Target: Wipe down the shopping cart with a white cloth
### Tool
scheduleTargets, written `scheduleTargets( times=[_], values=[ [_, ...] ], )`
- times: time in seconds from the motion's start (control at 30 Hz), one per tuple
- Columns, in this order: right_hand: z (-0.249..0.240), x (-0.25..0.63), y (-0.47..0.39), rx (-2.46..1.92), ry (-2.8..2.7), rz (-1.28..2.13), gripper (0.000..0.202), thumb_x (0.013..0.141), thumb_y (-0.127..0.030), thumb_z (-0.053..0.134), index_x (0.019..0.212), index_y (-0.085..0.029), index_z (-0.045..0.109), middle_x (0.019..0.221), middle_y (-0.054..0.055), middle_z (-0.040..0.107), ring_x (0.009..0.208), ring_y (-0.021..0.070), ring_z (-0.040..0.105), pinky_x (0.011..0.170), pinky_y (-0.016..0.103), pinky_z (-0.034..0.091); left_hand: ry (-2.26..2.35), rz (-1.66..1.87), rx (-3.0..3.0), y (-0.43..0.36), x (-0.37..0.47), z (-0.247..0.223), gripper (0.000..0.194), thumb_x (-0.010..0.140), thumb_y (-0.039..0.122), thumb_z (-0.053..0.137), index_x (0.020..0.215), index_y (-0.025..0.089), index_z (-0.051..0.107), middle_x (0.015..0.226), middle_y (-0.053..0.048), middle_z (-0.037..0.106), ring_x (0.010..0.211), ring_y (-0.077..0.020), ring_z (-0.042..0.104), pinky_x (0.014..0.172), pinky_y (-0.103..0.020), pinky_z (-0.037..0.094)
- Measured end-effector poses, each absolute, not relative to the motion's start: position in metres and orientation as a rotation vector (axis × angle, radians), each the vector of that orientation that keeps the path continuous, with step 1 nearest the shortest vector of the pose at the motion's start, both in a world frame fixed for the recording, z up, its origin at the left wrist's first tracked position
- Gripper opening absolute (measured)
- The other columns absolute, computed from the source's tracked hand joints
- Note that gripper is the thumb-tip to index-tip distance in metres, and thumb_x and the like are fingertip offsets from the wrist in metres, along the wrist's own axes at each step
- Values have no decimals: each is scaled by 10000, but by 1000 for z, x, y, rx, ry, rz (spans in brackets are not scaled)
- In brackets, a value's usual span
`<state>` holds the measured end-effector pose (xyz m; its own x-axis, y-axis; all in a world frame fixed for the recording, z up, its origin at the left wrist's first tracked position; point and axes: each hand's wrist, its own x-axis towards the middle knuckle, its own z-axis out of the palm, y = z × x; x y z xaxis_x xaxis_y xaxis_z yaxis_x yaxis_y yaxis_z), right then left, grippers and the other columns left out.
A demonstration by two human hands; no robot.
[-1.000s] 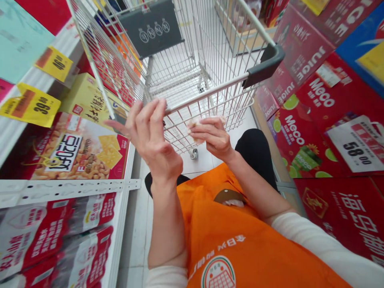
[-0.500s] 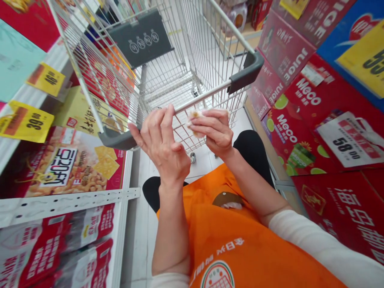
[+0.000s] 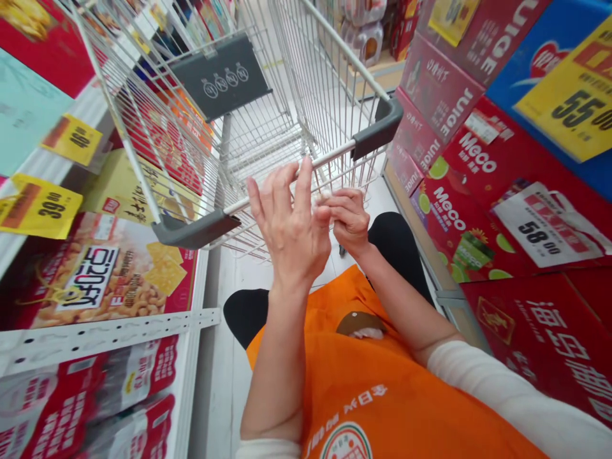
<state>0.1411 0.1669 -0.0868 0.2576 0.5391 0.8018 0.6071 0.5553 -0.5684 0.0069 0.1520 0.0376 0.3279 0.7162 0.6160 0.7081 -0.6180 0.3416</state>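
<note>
My left hand lies over the handle bar of a wire shopping cart, its fingers stretched out and apart. Its thumb reaches the fingertips of my right hand. Those right fingers are pinched together on a small crumpled whitish wad, perhaps tissue. Most of the wad is hidden by the fingers. The cart's handle is a pale metal bar with dark grey plastic corners. Whether my left fingers press on the bar or only hover over it, I cannot tell.
On the left, a shelf carries snack boxes, red packets and yellow price tags. Stacked red drink cartons line the right side. My orange apron and dark-clad knees lie below the hands.
My left hand has moved right along the handle, up to my right hand. The right fingers have closed further around the wad, which shows less. The view has shifted slightly.
</note>
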Motion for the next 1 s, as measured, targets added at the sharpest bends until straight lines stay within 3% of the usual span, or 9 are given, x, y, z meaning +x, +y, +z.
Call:
scheduleTargets(
  times=[0.1,0.27,0.47,0.63,0.8,1.0],
  values=[
    [-89,145,166,-1091,-1433,-75,277,1017,-269,545,885,-312,785,914,-4,787,1039,212,662,951,455,543,1367,1188,2535,158,13,35,884,976,725,20,1484,239,556,1448,-107,600,1427,-260,474,1321,-504,125],
    [-75,158,172,-1112,-1402,-160,226,1001,-261,574,968,-363,773,1043,-20,778,1165,226,623,1058,495,494,1377,1242,2523,158,9,33,886,977,713,-19,1474,273,567,1402,-86,618,1404,-252,490,1320,-508,130],
    [-83,167,167,-1146,-1488,-129,287,1006,-228,540,836,-288,763,900,-5,788,1001,215,647,911,462,562,1380,1261,2514,158,8,30,884,970,728,-15,1463,293,575,1393,-80,619,1408,-261,487,1324,-523,99],
    [-74,179,172,-1196,-1367,-175,249,1000,-258,559,933,-353,780,975,-4,776,1119,233,638,1006,511,528,1396,1280,2490,162,9,26,893,958,741,-19,1471,294,560,1401,-86,605,1427,-275,454,1324,-528,63],
    [-88,181,178,-1204,-1321,-155,296,988,-206,546,848,-299,790,887,14,789,1025,223,669,977,475,543,1400,1270,2506,175,11,18,872,960,756,45,1462,265,563,1384,-116,601,1419,-295,431,1312,-539,24],
    [-83,197,201,-1113,-1331,-209,242,961,-180,586,920,-298,793,971,22,810,1070,227,653,1008,490,513,1403,1243,2562,195,17,17,866,966,739,34,1458,253,556,1384,-112,596,1387,-269,442,1309,-495,63]
  ],
)
